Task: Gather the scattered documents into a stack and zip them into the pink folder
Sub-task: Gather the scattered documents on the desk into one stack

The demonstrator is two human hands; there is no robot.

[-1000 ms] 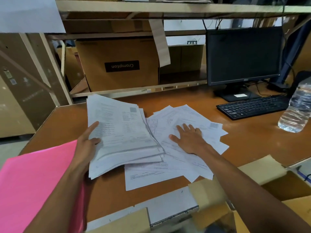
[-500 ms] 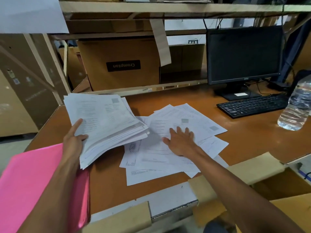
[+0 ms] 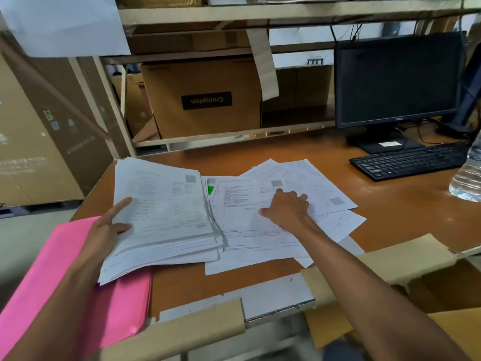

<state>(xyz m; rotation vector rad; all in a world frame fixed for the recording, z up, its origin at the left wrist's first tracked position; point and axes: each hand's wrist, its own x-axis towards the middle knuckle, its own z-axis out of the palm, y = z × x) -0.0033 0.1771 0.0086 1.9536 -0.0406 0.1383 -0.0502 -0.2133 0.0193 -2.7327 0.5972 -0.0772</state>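
Broadly, the orange desk point(image 3: 390, 217) bears the pink folder point(image 3: 59, 269) at its near left corner. The stack of documents point(image 3: 166, 212) overlaps it, with loose sheets point(image 3: 320, 188) fanned just right. The left hand point(image 3: 104, 230) grasps the stack, thumb on top. The right hand point(image 3: 286, 209) sets bent fingers on the sheets; whether it pinches them, I cannot tell.

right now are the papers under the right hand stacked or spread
Spread. The papers overlap at different angles on the desk, corners sticking out around the right hand.
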